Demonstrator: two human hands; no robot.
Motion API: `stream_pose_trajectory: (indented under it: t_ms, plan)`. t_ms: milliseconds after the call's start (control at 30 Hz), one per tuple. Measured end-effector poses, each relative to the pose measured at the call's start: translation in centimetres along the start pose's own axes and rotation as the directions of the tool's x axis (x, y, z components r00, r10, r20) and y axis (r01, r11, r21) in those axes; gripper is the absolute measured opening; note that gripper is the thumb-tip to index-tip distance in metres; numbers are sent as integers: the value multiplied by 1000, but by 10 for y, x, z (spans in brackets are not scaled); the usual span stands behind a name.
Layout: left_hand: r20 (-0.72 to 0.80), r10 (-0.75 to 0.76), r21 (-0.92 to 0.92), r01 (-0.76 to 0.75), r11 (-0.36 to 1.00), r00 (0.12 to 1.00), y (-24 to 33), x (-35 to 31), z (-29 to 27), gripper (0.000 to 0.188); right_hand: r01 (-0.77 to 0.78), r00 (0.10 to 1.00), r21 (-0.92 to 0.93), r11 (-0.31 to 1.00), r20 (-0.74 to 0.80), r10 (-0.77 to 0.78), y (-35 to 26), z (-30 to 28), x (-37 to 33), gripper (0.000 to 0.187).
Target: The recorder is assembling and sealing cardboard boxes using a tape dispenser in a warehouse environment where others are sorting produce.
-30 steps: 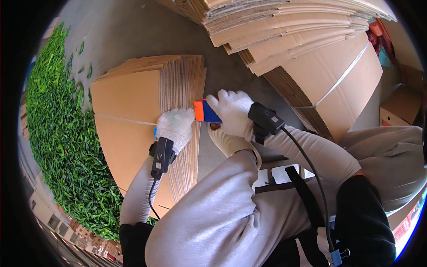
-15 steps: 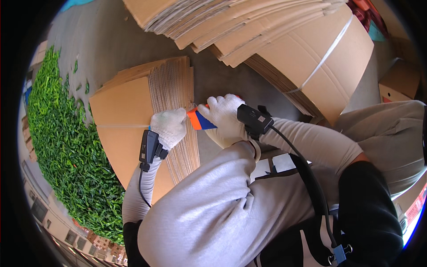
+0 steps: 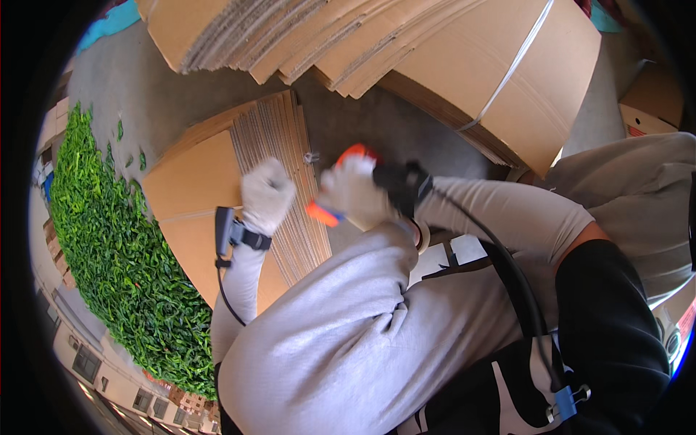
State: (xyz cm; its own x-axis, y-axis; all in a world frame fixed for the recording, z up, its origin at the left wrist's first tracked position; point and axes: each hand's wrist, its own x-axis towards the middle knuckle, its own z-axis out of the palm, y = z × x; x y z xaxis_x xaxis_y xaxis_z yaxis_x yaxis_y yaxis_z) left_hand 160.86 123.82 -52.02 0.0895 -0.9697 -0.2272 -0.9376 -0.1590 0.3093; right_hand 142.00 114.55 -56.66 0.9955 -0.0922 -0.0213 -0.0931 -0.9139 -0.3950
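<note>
My left hand, in a white knit glove, is closed in a fist over the ribbed edge of a bundle of flat cardboard boxes. Whatever may be inside that fist is hidden. A thin pale strap crosses the bundle toward my left wrist. To the right, my gloved right hand is blurred but wrapped around an orange-and-blue hand tool, whose exact kind I cannot make out. Between the hands, a small whitish twisted bit shows at the bundle's edge.
Tall stacks of flat cardboard stand ahead, one bound by a white strap. A large heap of green peppers spreads at the left. A brown box sits at far right. My bent knee fills the near middle.
My left fist has drawn away from the tool, slightly left. The right hand has tilted the tool, so more of its orange end shows above. The view has shifted a little.
</note>
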Motion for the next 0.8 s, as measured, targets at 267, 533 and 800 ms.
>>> stream_pose_trajectory:
  t_ms: [267,533,800]
  plan:
    - [-397,-521,-708,109,698,756,11,-34,-67,21,-369,929,321,872,127,347,22,-66,-22,45]
    - [82,-694,331,637,696,716,-52,-134,-142,72,-270,962,206,941,84,258,25,-108,-25,48]
    - [-92,-415,390,416,822,905,20,-59,-54,49,-210,945,-11,978,256,206,29,-268,-81,49]
